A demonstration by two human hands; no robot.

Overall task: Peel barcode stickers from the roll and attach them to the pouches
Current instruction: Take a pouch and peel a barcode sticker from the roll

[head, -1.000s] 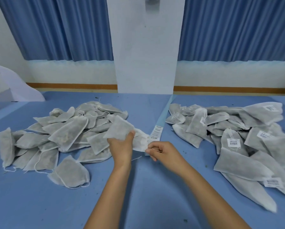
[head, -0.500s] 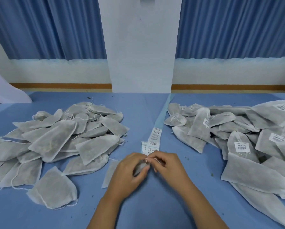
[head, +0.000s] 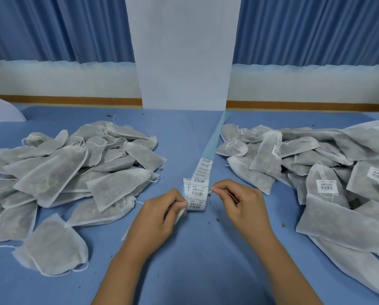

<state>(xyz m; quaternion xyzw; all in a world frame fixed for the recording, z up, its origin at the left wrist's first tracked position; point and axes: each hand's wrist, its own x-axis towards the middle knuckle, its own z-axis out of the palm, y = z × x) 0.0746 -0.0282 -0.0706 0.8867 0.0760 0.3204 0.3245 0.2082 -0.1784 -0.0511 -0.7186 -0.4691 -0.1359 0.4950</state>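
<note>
Pouch gripped in left hand, right hand pinching a white bit beside sticker strip.

Blue curtains, wht pillar, tbl.

Grey-white mesh pouches lie on a blue worktop; white stickers carry black barcodes; the curtains are blue, vertically pleated.

A single wide-angle view from the person's head looks forward and down, close over the matte blue surface, which fills the lower half, and faces a white pillar between pleated blue curtains.
</note>
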